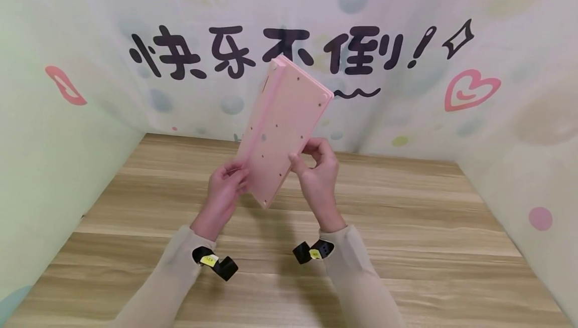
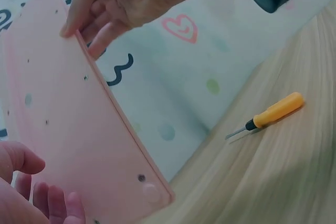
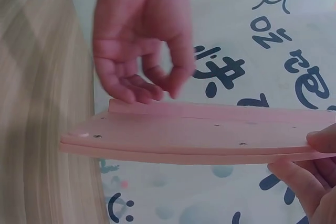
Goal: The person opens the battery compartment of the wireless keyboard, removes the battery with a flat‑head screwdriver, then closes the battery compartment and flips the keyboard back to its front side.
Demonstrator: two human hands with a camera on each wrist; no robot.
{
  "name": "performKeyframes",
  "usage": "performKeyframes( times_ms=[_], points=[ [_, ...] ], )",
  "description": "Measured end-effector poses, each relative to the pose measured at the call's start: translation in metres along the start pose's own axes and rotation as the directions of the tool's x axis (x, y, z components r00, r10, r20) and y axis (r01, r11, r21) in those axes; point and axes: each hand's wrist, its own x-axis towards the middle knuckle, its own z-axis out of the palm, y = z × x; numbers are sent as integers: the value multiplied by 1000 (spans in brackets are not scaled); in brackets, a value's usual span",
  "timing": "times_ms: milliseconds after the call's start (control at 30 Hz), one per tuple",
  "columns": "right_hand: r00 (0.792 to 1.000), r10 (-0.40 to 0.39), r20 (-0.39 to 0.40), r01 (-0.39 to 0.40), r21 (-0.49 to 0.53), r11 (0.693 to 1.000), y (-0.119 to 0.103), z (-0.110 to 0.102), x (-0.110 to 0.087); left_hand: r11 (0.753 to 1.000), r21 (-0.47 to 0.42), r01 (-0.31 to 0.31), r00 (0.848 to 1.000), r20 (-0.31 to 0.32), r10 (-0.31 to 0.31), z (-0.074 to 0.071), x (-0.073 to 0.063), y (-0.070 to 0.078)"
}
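Note:
A pink keyboard is held up at a slant above the table, its flat underside with small screws and rubber feet facing me. My right hand pinches its right long edge, thumb on the underside and fingers behind. Close to the raised ridge on the opposite edge is my left hand. The right wrist view shows that left hand with loosely bent fingers, fingertips right at the ridge and nothing pinched between them. The key side is turned away and hidden.
On the wooden table lies a screwdriver with a yellow handle, seen in the left wrist view. A white printed cloth rises behind the table, with pale walls at both sides.

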Motion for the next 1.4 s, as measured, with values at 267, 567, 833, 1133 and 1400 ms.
performKeyframes(
  times_ms=[267, 567, 833, 1133, 1400],
  points=[
    [1000, 0, -19, 0, -4, 1000, 14, -3, 6, 984, -111, 137, 990, 0, -138, -12, 0, -16],
    [1000, 5, -18, -4, 44, 999, 13, 0, 8, 949, -260, 179, 983, 80, -164, -16, 3, -29],
    [999, -40, -9, 40, 23, 999, 12, -2, 10, 905, -367, 214, 971, 184, -155, -19, 12, -37],
    [998, -33, 48, 33, 9, 999, 14, -6, 13, 923, -329, 197, 972, 188, -141, -20, 16, -43],
    [992, -45, 120, 41, 40, 998, 17, -8, 14, 938, -295, 182, 978, 157, -140, -21, 17, -43]
  ],
)
